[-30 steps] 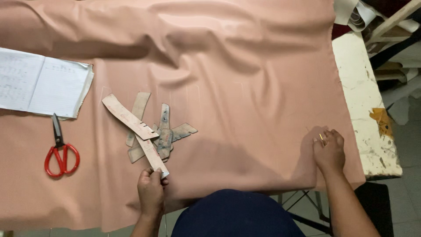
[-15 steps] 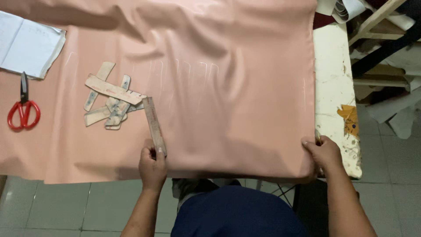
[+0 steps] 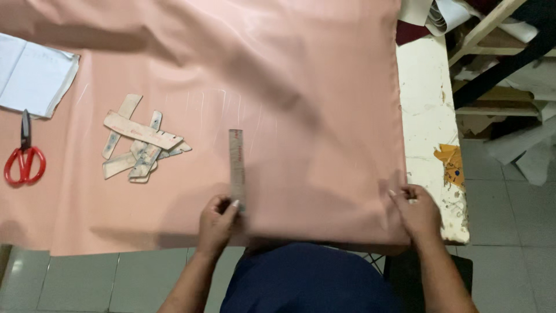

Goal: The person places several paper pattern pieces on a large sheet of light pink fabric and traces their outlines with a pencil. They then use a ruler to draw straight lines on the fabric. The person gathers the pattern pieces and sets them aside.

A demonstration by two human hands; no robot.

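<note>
Left hand: the left hand (image 3: 217, 223) sits at the near edge of the desk, fingers curled round the near end of a ruler (image 3: 236, 165), thumb pressing it down onto the cloth.
Ruler: a narrow, worn, pale strip lying flat on the cloth, running straight from the left hand toward the far side, its far end free.
Right hand: the right hand (image 3: 416, 211) is at the near right corner of the cloth, fingers bent and pinching the cloth's edge; it holds nothing else.
Cloth: a large sheet of salmon-pink cloth (image 3: 301, 98) spread over most of the desk, smooth near the hands, with soft folds and shadow at the far left.
Desk: a white, chipped and stained desk (image 3: 428, 104) shows bare only along the right of the cloth, with a yellowish patch near its near right corner.
Pattern pieces: a loose heap of pale cardboard pattern pieces (image 3: 139, 142), overlapping each other, lies on the cloth to the left of the ruler, apart from it.
Scissors: red-handled scissors (image 3: 23, 156) lie on the cloth at the far left edge of view, blades pointing away.
Papers: a stack of white papers (image 3: 35, 75) rests just beyond the scissors.
</note>
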